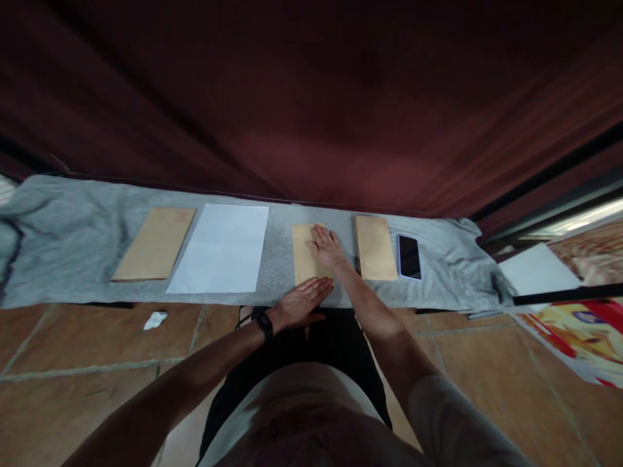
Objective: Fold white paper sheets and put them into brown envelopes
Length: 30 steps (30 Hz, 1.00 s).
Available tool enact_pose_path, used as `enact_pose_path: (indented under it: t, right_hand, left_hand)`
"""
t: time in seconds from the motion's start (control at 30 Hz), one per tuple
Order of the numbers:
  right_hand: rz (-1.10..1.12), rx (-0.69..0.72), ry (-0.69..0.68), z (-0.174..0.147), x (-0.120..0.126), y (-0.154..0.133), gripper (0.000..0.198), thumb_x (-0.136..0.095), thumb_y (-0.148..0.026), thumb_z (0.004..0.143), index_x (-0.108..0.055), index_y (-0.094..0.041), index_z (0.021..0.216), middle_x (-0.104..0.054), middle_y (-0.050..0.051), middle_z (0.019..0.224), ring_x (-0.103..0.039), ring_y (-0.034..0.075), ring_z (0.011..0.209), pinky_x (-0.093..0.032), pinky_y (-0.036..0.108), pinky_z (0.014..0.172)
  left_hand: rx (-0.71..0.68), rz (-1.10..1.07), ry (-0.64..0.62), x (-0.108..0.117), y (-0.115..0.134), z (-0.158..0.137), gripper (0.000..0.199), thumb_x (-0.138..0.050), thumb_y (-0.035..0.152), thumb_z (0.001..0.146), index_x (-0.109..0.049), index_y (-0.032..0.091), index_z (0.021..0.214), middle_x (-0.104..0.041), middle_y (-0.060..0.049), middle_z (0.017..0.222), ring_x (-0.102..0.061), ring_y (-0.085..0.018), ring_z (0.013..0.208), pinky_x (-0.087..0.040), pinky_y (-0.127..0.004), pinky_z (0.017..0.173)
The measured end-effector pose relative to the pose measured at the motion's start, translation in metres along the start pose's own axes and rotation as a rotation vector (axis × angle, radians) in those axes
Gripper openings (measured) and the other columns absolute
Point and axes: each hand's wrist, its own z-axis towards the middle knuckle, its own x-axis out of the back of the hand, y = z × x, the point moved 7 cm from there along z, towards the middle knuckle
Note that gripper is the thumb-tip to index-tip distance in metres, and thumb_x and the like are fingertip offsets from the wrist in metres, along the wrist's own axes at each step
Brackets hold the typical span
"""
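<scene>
A tan paper envelope (302, 250) lies flat in front of me on a grey cloth. My right hand (327, 246) rests on its upper right part with the fingers stretched out. Across its near edge lies my left hand (304, 299), fingers extended and the thumb apart, a dark band on the wrist. Part of the envelope is hidden under both hands. To its left are white paper sheets (221, 250) and, farther left, a pile of tan envelopes (156, 245). Right of my right hand sits a thicker stack of tan envelopes (376, 248).
A phone (409, 257) lies at the right on the grey cloth (442, 259). Behind the narrow covered surface hangs a dark red curtain (311, 130). A colourful box (579, 337) stands at the right, and a crumpled white scrap (155, 320) lies on the tiled floor.
</scene>
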Motion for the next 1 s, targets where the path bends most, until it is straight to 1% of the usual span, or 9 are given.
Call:
enact_pose_path:
  t: [0.1,0.23,0.37,0.6,0.7,0.8,0.9,1.0]
  right_hand:
    - [-0.016,-0.013,0.003,-0.001,0.000,0.001,0.062,-0.027,-0.044,0.108,-0.026,-0.013,0.162,-0.023,0.010,0.168,-0.020,0.024,0.157,-0.011,0.049,0.129]
    - [-0.016,0.043,0.002,-0.016,0.000,0.001,0.061,-0.028,-0.044,0.108,-0.027,-0.013,0.161,-0.025,0.008,0.168,-0.022,0.023,0.157,-0.013,0.048,0.130]
    - [-0.007,0.098,0.008,-0.041,0.001,0.002,0.058,-0.032,-0.042,0.108,-0.029,-0.019,0.161,-0.026,0.006,0.167,-0.026,0.021,0.156,-0.016,0.046,0.129]
    - [0.027,0.167,0.057,-0.084,0.005,0.000,0.052,-0.033,-0.034,0.108,-0.033,-0.023,0.160,-0.033,0.005,0.164,-0.032,0.018,0.153,-0.023,0.046,0.128]
    - [0.047,0.195,0.087,-0.106,0.007,-0.003,0.051,-0.036,-0.033,0.108,-0.035,-0.025,0.159,-0.037,0.006,0.162,-0.036,0.020,0.151,-0.026,0.047,0.127]
    - [0.058,0.205,0.125,-0.129,0.009,-0.006,0.051,-0.041,-0.033,0.108,-0.038,-0.024,0.157,-0.041,0.008,0.160,-0.041,0.022,0.149,-0.028,0.048,0.126]
    - [0.070,0.209,0.152,-0.149,0.009,-0.008,0.051,-0.043,-0.035,0.107,-0.039,-0.023,0.157,-0.041,0.009,0.160,-0.043,0.023,0.147,-0.028,0.048,0.126]
    - [0.084,0.202,0.165,-0.165,0.010,-0.009,0.053,-0.047,-0.037,0.107,-0.038,-0.025,0.158,-0.041,0.007,0.161,-0.043,0.023,0.147,-0.026,0.048,0.127]
  left_hand:
    - [-0.005,0.015,0.004,-0.001,-0.001,0.000,0.083,-0.050,0.057,0.097,-0.020,0.015,0.162,-0.025,-0.016,0.168,-0.022,-0.027,0.156,-0.017,-0.043,0.127]
    - [-0.004,0.064,-0.020,-0.005,-0.003,0.000,0.081,-0.046,0.060,0.099,-0.022,0.013,0.161,-0.025,-0.016,0.168,-0.021,-0.026,0.157,-0.016,-0.042,0.127]
    - [0.005,0.079,-0.018,-0.007,-0.005,-0.001,0.079,-0.040,0.062,0.100,-0.024,0.015,0.161,-0.028,-0.014,0.168,-0.023,-0.024,0.156,-0.015,-0.040,0.127]
    - [0.014,0.084,-0.014,-0.010,-0.008,-0.001,0.074,-0.033,0.062,0.102,-0.028,0.016,0.161,-0.037,-0.013,0.164,-0.029,-0.024,0.154,-0.018,-0.040,0.127]
    - [0.024,0.096,-0.009,-0.009,-0.009,-0.001,0.070,-0.033,0.059,0.103,-0.034,0.016,0.158,-0.042,-0.013,0.161,-0.033,-0.024,0.152,-0.020,-0.040,0.127]
    - [0.029,0.102,0.020,-0.005,-0.007,-0.002,0.064,-0.032,0.056,0.104,-0.043,0.016,0.153,-0.047,-0.012,0.158,-0.037,-0.023,0.151,-0.022,-0.040,0.127]
    - [0.020,0.095,0.042,0.000,-0.005,-0.007,0.061,-0.033,0.053,0.105,-0.045,0.016,0.152,-0.045,-0.011,0.159,-0.036,-0.022,0.151,-0.024,-0.040,0.126]
    - [0.024,0.093,0.056,0.005,-0.006,-0.014,0.061,-0.035,0.051,0.105,-0.039,0.017,0.156,-0.041,-0.011,0.162,-0.035,-0.022,0.151,-0.027,-0.041,0.126]
